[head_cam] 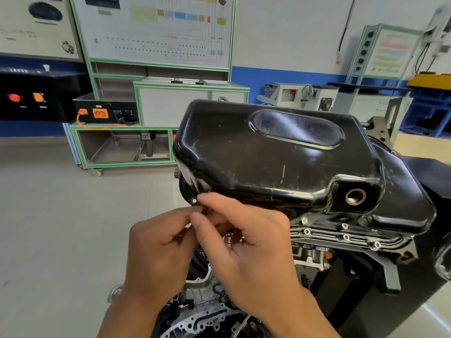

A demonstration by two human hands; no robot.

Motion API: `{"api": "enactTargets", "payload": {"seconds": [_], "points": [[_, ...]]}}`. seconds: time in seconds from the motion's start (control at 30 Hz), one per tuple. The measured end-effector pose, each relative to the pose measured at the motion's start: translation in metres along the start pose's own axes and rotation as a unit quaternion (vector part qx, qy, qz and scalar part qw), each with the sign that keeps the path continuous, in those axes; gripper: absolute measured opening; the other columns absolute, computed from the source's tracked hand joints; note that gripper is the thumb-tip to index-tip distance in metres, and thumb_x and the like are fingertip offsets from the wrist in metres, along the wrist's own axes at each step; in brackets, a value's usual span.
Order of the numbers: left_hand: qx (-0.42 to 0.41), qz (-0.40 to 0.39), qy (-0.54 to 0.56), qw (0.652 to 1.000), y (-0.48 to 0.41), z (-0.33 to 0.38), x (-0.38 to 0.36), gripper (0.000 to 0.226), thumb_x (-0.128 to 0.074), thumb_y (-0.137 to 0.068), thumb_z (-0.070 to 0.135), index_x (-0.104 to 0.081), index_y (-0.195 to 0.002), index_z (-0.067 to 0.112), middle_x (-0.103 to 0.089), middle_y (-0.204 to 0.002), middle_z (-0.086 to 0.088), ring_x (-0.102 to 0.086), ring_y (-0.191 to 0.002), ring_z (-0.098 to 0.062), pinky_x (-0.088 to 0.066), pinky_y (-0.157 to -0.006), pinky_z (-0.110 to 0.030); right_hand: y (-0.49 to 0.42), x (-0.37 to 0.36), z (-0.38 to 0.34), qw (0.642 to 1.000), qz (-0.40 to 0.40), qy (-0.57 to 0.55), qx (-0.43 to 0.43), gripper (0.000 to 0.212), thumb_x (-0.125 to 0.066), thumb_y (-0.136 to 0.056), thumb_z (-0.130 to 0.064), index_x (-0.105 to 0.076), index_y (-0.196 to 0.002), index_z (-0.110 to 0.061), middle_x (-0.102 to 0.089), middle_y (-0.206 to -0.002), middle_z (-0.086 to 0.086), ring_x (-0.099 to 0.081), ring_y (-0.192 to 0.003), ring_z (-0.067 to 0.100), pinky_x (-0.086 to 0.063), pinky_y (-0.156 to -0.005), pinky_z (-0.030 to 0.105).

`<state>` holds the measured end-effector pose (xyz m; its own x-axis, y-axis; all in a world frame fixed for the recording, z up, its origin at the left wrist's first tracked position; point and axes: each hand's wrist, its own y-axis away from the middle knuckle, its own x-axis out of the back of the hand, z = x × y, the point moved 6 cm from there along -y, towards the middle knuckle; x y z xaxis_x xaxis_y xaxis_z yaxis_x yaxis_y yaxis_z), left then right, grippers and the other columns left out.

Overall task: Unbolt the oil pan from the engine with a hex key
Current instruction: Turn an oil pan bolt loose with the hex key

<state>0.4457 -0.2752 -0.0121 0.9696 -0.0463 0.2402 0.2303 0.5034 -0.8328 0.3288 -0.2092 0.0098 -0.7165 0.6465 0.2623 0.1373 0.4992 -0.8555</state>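
Pale floor tiles (61,215) run back to a white wall with a blue band (280,76), where a green-framed training board (158,32) stands over a black box with orange sockets (105,113). Up front, the black oil pan (268,154) sits on top of the engine (202,298), filling the middle and right of the view. Its glossy skin is scuffed, and an open threaded drain hole (355,196) faces the camera on the near right side. Along the pan's near flange, three flange bolts (346,237) show as bright rings in a row. Both hands meet at the pan's near left corner, just below a small pale flange hole (194,200). The right hand (246,252) reaches in from below, its fingers (205,197) bent, forefinger and thumb closed in a pinch on a small dark piece (205,211) right against the flange edge. What that piece is cannot be told, as it is mostly covered. The left hand (156,252) comes up beside it with its fingers (185,214) curled and its tip touching the right thumb, but whether it grips anything cannot be told. Below the wrists lie the engine's bare silver castings.
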Motion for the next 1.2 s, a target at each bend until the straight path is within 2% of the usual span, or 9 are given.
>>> {"api": "enactTargets", "payload": {"seconds": [0.13,0.3,0.37,0.47,0.63,0.8,0.93,1.07,1.2], "points": [[0.047,0.044,0.027,0.998,0.013,-0.015,0.006,0.037,-0.066,-0.084,0.008,-0.076,-0.101,0.040,-0.073,-0.076,0.021,-0.067,-0.061,-0.009,-0.052,-0.047,-0.027,0.007,-0.007,-0.006,0.997,0.072,-0.012,0.017,0.023,-0.079,-0.087,-0.018,-0.075,-0.107,-0.007,-0.071,-0.081,-0.001,-0.065,-0.068,0.007,-0.054,-0.060,0.024],[0.038,0.064,0.017,0.997,0.011,-0.010,0.002,0.065,-0.058,-0.067,-0.018,-0.057,-0.063,0.046,-0.052,-0.057,0.029,-0.043,-0.051,0.007,-0.030,-0.050,-0.004,0.011,-0.017,0.001,1.000,0.018,-0.015,-0.003,0.012,-0.082,-0.085,-0.014,-0.079,-0.097,-0.012,-0.069,-0.082,-0.005,-0.061,-0.073,0.001,-0.051,-0.066,0.015],[0.026,0.075,0.023,0.997,0.009,-0.009,0.002,0.061,-0.058,-0.067,-0.012,-0.062,-0.072,0.049,-0.060,-0.064,0.029,-0.052,-0.056,0.007,-0.036,-0.053,-0.005,0.011,-0.016,0.003,0.999,0.014,-0.031,0.008,0.014,-0.080,-0.086,-0.008,-0.079,-0.100,-0.010,-0.071,-0.089,-0.003,-0.064,-0.082,-0.001,-0.052,-0.072,0.016],[0.051,0.054,0.055,0.996,0.012,-0.018,0.001,0.040,-0.060,-0.070,-0.010,-0.077,-0.091,0.020,-0.075,-0.086,0.016,-0.072,-0.078,-0.007,-0.054,-0.064,-0.018,0.016,-0.018,0.009,0.999,0.026,-0.033,0.028,0.012,-0.077,-0.088,-0.005,-0.078,-0.100,-0.004,-0.072,-0.093,0.002,-0.067,-0.087,0.006,-0.056,-0.072,0.022],[0.107,-0.038,0.062,0.992,0.016,-0.039,-0.008,0.036,-0.064,-0.086,-0.012,-0.076,-0.110,0.012,-0.077,-0.101,0.009,-0.073,-0.096,-0.011,-0.059,-0.081,-0.025,0.025,-0.022,0.019,0.997,0.037,-0.047,0.049,0.012,-0.070,-0.093,-0.005,-0.077,-0.102,0.000,-0.069,-0.093,0.007,-0.067,-0.088,0.013,-0.056,-0.072,0.026],[0.087,-0.004,0.039,0.995,0.014,-0.036,-0.010,0.037,-0.059,-0.077,-0.003,-0.077,-0.105,0.015,-0.077,-0.098,0.007,-0.073,-0.091,-0.007,-0.059,-0.076,-0.023,0.031,-0.023,0.024,0.996,0.055,-0.047,0.058,0.016,-0.067,-0.094,-0.003,-0.074,-0.108,0.000,-0.066,-0.094,0.006,-0.065,-0.086,0.013,-0.054,-0.071,0.025],[0.060,0.017,0.044,0.997,0.014,-0.031,-0.013,0.025,-0.061,-0.082,0.014,-0.078,-0.101,0.017,-0.075,-0.091,0.016,-0.071,-0.084,-0.004,-0.053,-0.071,-0.015,0.033,-0.022,0.031,0.995,0.085,-0.035,0.045,0.024,-0.078,-0.082,0.006,-0.075,-0.105,0.001,-0.069,-0.090,0.006,-0.064,-0.081,0.005,-0.053,-0.069,0.020],[0.044,0.055,0.002,0.998,0.017,-0.034,-0.017,0.019,-0.066,-0.086,0.004,-0.079,-0.099,0.011,-0.074,-0.091,0.011,-0.070,-0.082,-0.002,-0.051,-0.071,-0.013,0.037,-0.021,0.041,0.992,0.125,-0.028,0.013,0.026,-0.083,-0.076,0.011,-0.077,-0.099,0.003,-0.071,-0.086,0.006,-0.066,-0.072,0.013,-0.055,-0.066,0.023],[0.037,0.092,-0.020,0.995,0.019,-0.034,-0.016,0.021,-0.066,-0.085,0.000,-0.079,-0.097,0.011,-0.075,-0.092,0.008,-0.071,-0.082,-0.003,-0.051,-0.072,-0.012,0.036,-0.023,0.040,0.989,0.133,-0.059,0.013,0.017,-0.081,-0.079,0.007,-0.077,-0.096,0.005,-0.072,-0.090,0.008,-0.070,-0.082,0.010,-0.056,-0.073,0.020]]}}
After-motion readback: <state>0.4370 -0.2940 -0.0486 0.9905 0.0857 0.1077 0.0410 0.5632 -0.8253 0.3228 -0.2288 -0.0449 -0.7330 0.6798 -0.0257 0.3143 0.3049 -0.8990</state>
